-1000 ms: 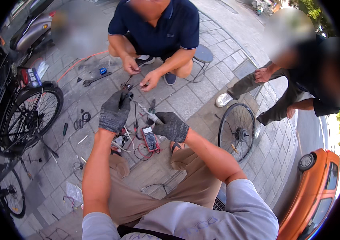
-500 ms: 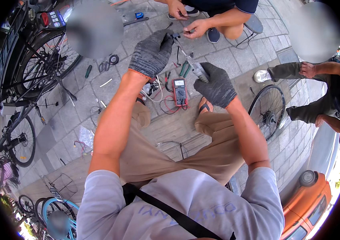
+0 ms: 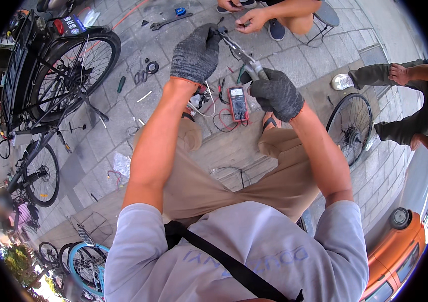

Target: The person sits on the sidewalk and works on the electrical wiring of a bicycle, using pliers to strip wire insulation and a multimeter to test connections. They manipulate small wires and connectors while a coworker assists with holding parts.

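Gloved, with its fingers bent in, the left hand (image 3: 197, 53) is held high, and a small black part (image 3: 220, 31) is pinched at its fingertips. The thick end of a long grey tool (image 3: 246, 54) is gripped in the right hand (image 3: 277, 94), also gloved, with the fingers wrapped around it. The tool is held on a slant between the two hands, above the stone ground (image 3: 309, 60). Its thin end is close to the black part; whether they are joined cannot be told.

The black part could be dropped, because it is small and it may not be felt well through thick gloves. If it were let go, it might be lost among the bits on the ground. If the tool were pushed or twisted too hard, the thin end might be bent. Another person's hand (image 3: 254, 21) is near the tip, so it could be poked if the grip slipped. The red meter (image 3: 237, 104) could be hit if the tool fell. Its wires (image 3: 244, 123) might be caught by the right foot (image 3: 270, 121), which is set just beside them.
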Tool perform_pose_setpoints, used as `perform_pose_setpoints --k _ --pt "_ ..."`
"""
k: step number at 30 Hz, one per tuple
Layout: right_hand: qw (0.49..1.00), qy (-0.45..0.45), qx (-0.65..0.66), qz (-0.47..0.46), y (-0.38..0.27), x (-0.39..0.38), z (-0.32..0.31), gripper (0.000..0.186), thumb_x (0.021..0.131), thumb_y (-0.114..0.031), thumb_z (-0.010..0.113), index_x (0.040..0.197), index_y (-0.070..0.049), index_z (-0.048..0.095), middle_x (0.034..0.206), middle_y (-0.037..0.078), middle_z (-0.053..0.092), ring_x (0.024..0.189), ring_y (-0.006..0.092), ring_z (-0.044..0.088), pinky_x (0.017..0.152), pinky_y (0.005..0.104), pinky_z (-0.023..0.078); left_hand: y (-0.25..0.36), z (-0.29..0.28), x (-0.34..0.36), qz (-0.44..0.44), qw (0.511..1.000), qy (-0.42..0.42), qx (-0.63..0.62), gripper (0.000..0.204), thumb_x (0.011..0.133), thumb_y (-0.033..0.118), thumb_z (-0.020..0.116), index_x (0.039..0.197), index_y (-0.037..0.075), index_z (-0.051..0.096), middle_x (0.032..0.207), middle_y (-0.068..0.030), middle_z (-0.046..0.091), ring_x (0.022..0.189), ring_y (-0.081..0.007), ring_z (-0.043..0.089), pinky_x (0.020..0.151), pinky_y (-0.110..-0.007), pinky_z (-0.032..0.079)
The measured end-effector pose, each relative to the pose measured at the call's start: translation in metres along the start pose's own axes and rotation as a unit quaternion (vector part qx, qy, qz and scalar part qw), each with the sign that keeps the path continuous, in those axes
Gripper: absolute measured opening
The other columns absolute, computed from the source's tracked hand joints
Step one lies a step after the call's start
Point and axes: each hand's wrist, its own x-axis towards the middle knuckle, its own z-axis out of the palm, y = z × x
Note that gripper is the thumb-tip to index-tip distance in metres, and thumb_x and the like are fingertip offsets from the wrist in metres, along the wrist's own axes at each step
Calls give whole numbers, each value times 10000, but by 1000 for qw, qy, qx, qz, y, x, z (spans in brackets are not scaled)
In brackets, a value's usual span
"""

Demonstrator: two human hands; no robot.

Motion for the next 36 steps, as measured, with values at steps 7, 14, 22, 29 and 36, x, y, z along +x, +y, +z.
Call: perform_pose_setpoints --k 7,14,22,29,36 --pt "987 96 -128 -28 -1 -4 9 490 771 -261 724 1191 -14 669 909 208 712 936 395 704 804 481 557 -2 4 -2 17 999 25 31 287 961 221 650 1207 76 685 1087 -207 720 1006 -393 702 859 -438 558" --pt "898 174 -401 -50 -19 -25 23 511 790 -264 706 1262 -80 635 1025 223 704 971 416 692 838 503 553 -47 -9 8 1 994 71 88 255 959 223 613 1162 84 678 1020 -191 729 945 -387 708 816 -455 561" --pt "886 222 -398 -83 4 -23 5 526 795 -283 712 1280 -97 631 1110 198 700 1017 395 686 867 483 554 -62 -14 16 -80 961 42 -262 271 994 19 608 1252 -64 588 1132 -189 715 970 -240 740 857 -340 625" --pt "894 119 -425 76 96 37 -7 581 817 -429 689 1291 -98 627 1152 211 708 1070 383 687 911 491 541 -43 -8 2 -101 938 22 -331 246 999 55 612 1228 -35 618 1148 -171 718 1009 -288 728 905 -364 605" --pt "883 117 -389 236 219 130 14 523 855 -442 638 1253 -103 639 1236 208 689 1168 367 665 988 476 515 -19 -5 17 -118 944 16 -309 288 1012 22 581 1273 -97 573 1200 -212 697 1059 -290 726 930 -372 609"
